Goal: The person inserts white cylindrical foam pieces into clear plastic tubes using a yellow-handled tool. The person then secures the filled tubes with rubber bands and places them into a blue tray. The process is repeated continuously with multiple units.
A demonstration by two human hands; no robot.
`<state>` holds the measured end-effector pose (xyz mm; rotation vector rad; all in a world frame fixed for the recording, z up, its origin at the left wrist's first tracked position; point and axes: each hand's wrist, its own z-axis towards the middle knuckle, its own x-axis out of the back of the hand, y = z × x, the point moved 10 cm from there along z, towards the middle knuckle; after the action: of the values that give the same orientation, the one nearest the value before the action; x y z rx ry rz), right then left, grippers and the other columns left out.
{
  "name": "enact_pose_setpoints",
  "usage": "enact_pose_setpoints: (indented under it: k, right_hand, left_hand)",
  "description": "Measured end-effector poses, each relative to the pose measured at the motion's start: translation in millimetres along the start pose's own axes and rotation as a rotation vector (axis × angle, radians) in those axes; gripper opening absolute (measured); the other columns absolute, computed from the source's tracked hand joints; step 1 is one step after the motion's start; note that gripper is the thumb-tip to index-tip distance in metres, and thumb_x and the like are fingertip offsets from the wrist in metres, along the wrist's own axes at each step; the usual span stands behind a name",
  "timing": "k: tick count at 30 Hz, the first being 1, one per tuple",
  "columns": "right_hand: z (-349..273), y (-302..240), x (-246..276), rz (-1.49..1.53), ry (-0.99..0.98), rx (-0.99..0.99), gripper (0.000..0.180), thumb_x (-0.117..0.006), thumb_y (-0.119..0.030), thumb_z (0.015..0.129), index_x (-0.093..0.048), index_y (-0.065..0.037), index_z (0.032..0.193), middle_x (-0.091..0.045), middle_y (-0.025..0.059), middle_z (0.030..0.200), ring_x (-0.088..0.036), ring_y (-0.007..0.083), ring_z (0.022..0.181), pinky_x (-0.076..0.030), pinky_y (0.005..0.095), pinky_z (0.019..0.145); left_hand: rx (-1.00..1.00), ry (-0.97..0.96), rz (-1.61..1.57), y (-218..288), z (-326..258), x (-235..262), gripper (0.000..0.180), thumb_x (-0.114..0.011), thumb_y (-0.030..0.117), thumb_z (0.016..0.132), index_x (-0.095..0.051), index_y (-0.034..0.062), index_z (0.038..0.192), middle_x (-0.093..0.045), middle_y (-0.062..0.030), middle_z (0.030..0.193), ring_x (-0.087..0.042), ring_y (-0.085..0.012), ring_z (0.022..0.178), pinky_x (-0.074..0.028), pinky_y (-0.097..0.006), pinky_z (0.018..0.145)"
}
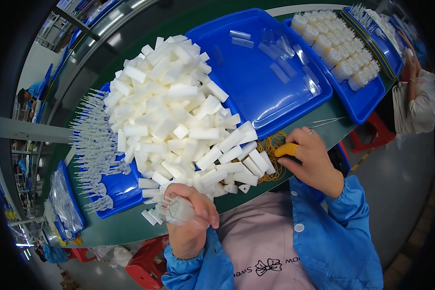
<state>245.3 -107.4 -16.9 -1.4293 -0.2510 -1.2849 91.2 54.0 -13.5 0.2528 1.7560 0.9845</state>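
Note:
My left hand (188, 224) is closed around a bundle of clear plastic pieces (178, 211) with whitish material inside, in front of a heap of white foam blocks (164, 106). What exactly the bundle contains is partly hidden by my fingers. Farther right, my right hand (311, 159) reaches to a pile of tan rubber bands (271, 145), its thumb and forefinger pinched together at the pile's edge. Whether a band sits between those fingertips cannot be made out. A yellow finger cot (286, 150) covers one finger of that hand.
A blue tray (256, 104) with clear plastic sheets lies beyond the heap. Another blue tray (365, 104) at right carries rows of white bundles. White branched plastic parts (94, 150) stand left of the foam. Metal tweezers (326, 121) lie by the table edge; another person (415, 101) is at far right.

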Motion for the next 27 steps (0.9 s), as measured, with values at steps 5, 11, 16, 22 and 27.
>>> enact_pose_setpoints:
  k: [5, 11, 16, 22, 27]
  right_hand:
    - [2.0, -1.9, -0.3, -0.017, 0.007, -0.007, 0.017, -0.071, -0.008, 0.066, -0.061, -0.002, 0.079, -0.051, 0.0074, 0.084, -0.049, 0.0242, 0.077, -0.036, 0.0367, 0.067]
    - [-0.1, 8.2, 23.9, -0.043, 0.075, -0.077, 0.018, -0.069, -0.006, 0.068, -0.060, -0.001, 0.082, -0.050, 0.0089, 0.084, -0.050, 0.0264, 0.076, -0.037, 0.0371, 0.069]
    - [-4.2, 10.4, 47.3, 0.108, 0.192, -0.130, 0.013, -0.067, -0.005, 0.069, -0.060, -0.002, 0.080, -0.051, 0.0086, 0.084, -0.051, 0.0241, 0.074, -0.040, 0.0325, 0.067]
    - [-5.6, -38.9, 49.0, 0.409, 0.110, -0.026, 0.016, -0.070, -0.004, 0.067, -0.061, -0.004, 0.080, -0.053, 0.0077, 0.084, -0.054, 0.0205, 0.074, -0.043, 0.0295, 0.064]
    - [-15.5, -53.7, 28.4, 1.152, -0.027, -0.133, 0.013, -0.065, 0.003, 0.073, -0.059, 0.001, 0.084, -0.048, 0.0096, 0.093, -0.056, 0.0193, 0.072, -0.046, 0.0291, 0.068]
  left_hand:
    - [0.001, 0.004, 0.021, -1.1, -0.4, -0.6, 0.046, -0.070, 0.006, 0.071, -0.040, 0.0043, 0.107, -0.052, -0.0083, 0.074, -0.052, -0.0216, 0.062, -0.046, -0.032, 0.050]
    - [0.057, 0.014, 0.054, -8.8, -1.8, -4.7, 0.054, -0.074, 0.003, 0.067, -0.041, 0.0023, 0.110, -0.053, -0.0077, 0.072, -0.055, -0.0199, 0.063, -0.047, -0.030, 0.053]
    - [0.195, -0.188, 0.254, -30.0, -6.4, -25.4, 0.086, -0.076, -0.002, 0.064, -0.026, 0.0016, 0.135, -0.057, -0.0076, 0.074, -0.056, -0.0147, 0.067, -0.047, -0.025, 0.063]
    - [0.407, -0.394, 0.459, -73.6, -13.7, -64.2, 0.099, -0.076, 0.000, 0.066, -0.014, 0.0035, 0.143, -0.058, -0.0056, 0.076, -0.054, -0.0102, 0.068, -0.043, -0.023, 0.064]
    - [0.379, -0.645, 0.680, -82.7, -19.6, -73.2, 0.058, -0.073, 0.007, 0.069, -0.045, 0.0053, 0.121, -0.058, -0.0064, 0.097, -0.057, -0.0167, 0.094, -0.044, -0.028, 0.082]
